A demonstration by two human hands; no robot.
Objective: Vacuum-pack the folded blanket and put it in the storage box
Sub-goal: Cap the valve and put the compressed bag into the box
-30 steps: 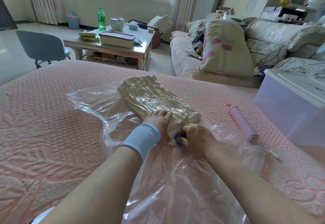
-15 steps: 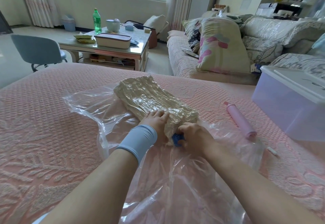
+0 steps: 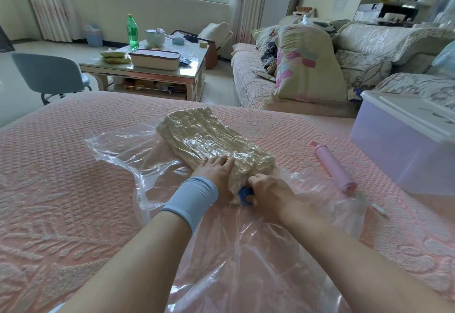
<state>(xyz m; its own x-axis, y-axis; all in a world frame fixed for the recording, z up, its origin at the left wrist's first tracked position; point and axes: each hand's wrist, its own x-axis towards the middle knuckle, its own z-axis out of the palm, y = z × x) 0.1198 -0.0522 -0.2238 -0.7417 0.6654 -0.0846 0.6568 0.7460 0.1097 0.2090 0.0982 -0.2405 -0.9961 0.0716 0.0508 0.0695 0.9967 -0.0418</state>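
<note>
Right hand (image 3: 268, 194) grips the blue valve cap (image 3: 245, 193); left hand (image 3: 216, 170), at its 10 o'clock, presses flat-fingered on the near end of the blanket (image 3: 211, 135), which lies ridged inside the vacuum bag (image 3: 138, 155) mid-bed (image 3: 61, 165). Judged light and slab-stiff, with slippery slack film: take the firm pack by both long edges. The storage box (image 3: 403, 145) stands at 3 o'clock.

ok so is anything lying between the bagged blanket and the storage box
Yes. The pink pump lies on the bed between the bagged blanket and the storage box, and the box's white lid is on, so it would need lifting off first.
</note>
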